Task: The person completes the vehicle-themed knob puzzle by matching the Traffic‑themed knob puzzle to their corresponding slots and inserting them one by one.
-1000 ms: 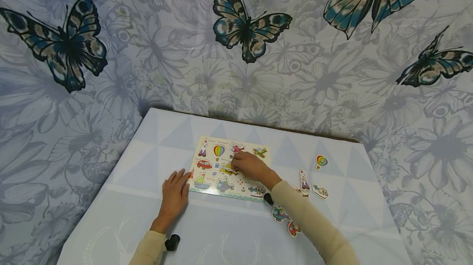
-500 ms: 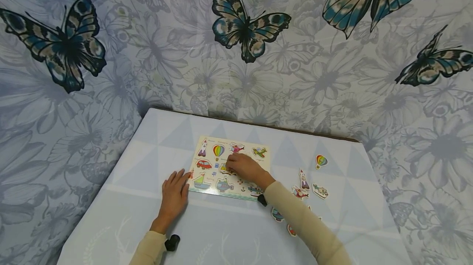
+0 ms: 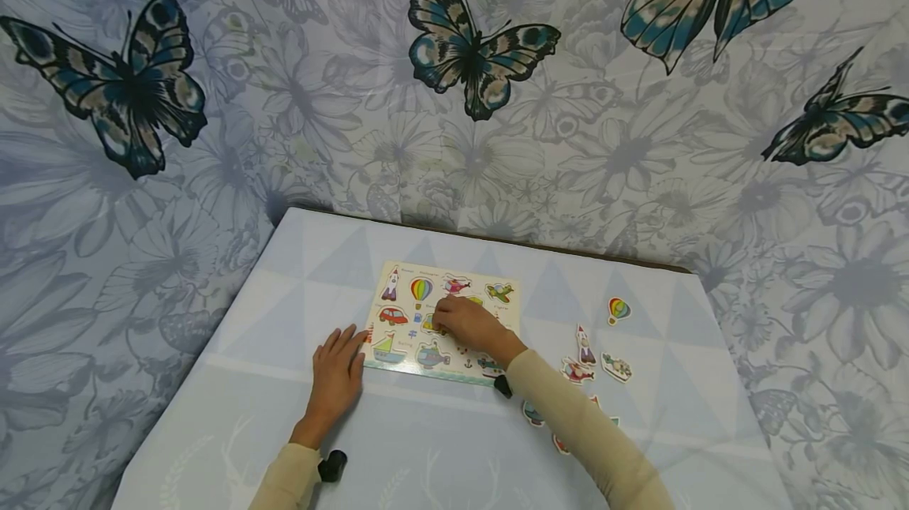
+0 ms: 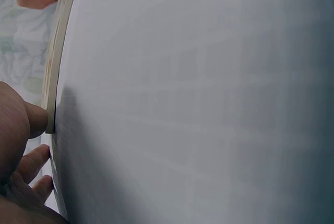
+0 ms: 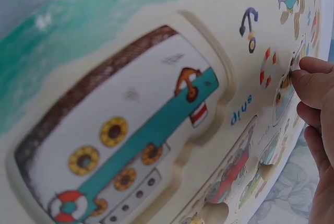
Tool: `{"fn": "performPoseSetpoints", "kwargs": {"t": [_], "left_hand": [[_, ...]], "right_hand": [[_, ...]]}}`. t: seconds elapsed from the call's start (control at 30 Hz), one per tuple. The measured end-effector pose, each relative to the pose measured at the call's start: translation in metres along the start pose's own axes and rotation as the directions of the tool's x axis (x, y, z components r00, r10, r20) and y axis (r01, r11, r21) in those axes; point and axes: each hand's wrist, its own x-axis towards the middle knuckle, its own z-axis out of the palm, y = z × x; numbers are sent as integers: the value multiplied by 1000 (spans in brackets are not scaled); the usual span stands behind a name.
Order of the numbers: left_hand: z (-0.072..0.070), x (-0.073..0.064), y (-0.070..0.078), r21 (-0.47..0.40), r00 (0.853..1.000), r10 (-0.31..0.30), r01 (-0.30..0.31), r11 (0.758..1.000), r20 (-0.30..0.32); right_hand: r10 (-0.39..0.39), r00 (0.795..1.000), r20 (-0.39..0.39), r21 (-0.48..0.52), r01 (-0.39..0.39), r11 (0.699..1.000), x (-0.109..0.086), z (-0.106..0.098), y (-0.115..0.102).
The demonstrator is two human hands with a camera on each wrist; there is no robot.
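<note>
Puzzle board (image 3: 412, 352) is lying flat on the pale patterned worktop (image 3: 241, 384), showing printed vehicles in its recesses. Above its middle, the right hand (image 3: 474, 324) is bending its fingers down, and its grip is nearly meeting at the tips, pinching a yellow piece (image 5: 287, 81); I cannot tell whether that piece is sitting fully in its recess, since the fingers are covering part of it. At the board's left edge, the left hand (image 3: 337, 376) is resting with its grip loose, the fingers pointing forward almost straight and taking hold of nothing, while 1 digit is touching the end of the board.

To the right, apart from the board, loose pieces are lying on the worktop: a balloon piece (image 3: 619, 310) farthest back, then a rocket piece (image 3: 585, 346), with a ship piece (image 3: 615, 368) and a helicopter piece (image 3: 577, 370) near it. Closer to the person, the right sleeve (image 3: 585, 435) is partly hiding a blue piece (image 3: 533, 413) and a red piece (image 3: 560, 443). Behind, 5 butterflies are decorating the floral wall (image 3: 454, 170)
</note>
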Motion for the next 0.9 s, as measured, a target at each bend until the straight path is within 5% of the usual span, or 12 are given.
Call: {"fn": "performPoseSetpoints", "kwargs": {"t": [0.47, 0.9], "left_hand": [[0, 1, 0, 9, 1000, 3, -3, 1000, -10], [1, 2, -1, 9, 1000, -5, 4, 1000, 17]], "right_hand": [[38, 999, 4, 108, -38, 993, -3, -4, -1], [115, 993, -26, 134, -110, 985, -28, -12, 16]]}}
